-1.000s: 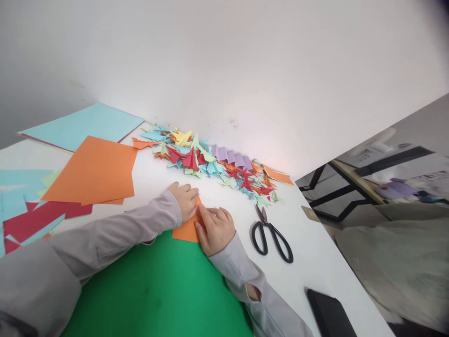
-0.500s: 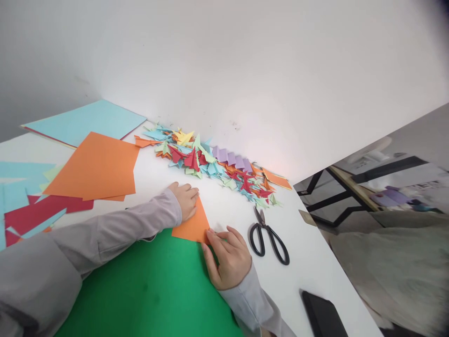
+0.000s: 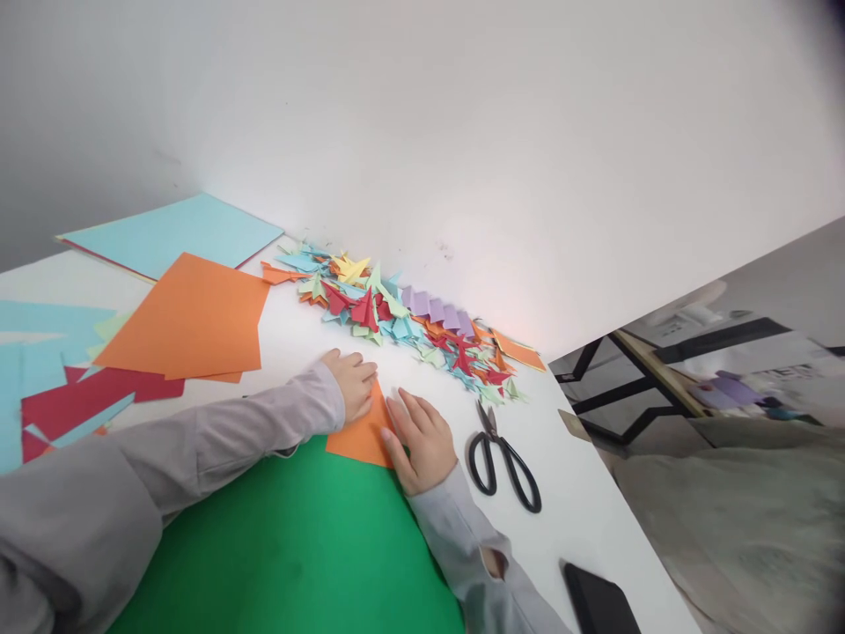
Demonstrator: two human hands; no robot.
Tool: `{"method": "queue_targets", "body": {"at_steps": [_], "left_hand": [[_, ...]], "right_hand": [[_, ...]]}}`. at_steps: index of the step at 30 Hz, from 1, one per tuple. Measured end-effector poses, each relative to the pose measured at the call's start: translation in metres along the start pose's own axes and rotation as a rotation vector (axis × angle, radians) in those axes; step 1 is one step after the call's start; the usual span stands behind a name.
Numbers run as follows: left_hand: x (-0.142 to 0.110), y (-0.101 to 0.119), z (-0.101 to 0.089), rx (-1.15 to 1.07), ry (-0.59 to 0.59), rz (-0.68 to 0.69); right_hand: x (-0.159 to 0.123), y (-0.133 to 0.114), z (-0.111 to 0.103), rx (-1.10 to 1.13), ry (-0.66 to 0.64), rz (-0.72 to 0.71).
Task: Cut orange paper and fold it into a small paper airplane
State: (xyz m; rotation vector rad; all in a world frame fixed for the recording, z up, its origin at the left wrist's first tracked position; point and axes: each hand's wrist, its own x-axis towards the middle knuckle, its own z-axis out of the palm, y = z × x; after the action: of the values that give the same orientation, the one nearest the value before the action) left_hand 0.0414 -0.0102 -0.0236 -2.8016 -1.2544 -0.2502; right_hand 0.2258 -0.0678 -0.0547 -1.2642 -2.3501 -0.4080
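A small sheet of orange paper (image 3: 360, 440) lies on the white table at its near edge, partly over the green surface (image 3: 297, 546) in front of me. My left hand (image 3: 352, 385) rests flat on its upper left part, fingers stretched out and covering that corner. Along the paper's right edge lies my right hand (image 3: 422, 440), fingers extended and slightly apart, its fingertips pointing away from me. Whether the paper is folded under my hands cannot be made out.
Beyond my hands lies a long heap of small folded paper planes (image 3: 396, 317) against the wall. Scissors (image 3: 505, 458) and a black phone-like object (image 3: 598, 599) lie to the right. Large orange sheets (image 3: 191, 326), blue sheets (image 3: 178, 233) and red scraps (image 3: 85, 401) spread across the left.
My right hand has slid upward along the orange paper's right edge, and its fingers have straightened from a pinch at the lower right corner. My left hand stays on the paper.
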Motion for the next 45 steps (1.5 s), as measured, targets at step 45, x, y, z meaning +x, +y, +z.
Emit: {"method": "queue_targets", "body": {"at_steps": [45], "left_hand": [[0.008, -0.003, 0.013, 0.07, 0.02, 0.001]], "right_hand": [[0.027, -0.006, 0.014, -0.05, -0.014, -0.091]]}}
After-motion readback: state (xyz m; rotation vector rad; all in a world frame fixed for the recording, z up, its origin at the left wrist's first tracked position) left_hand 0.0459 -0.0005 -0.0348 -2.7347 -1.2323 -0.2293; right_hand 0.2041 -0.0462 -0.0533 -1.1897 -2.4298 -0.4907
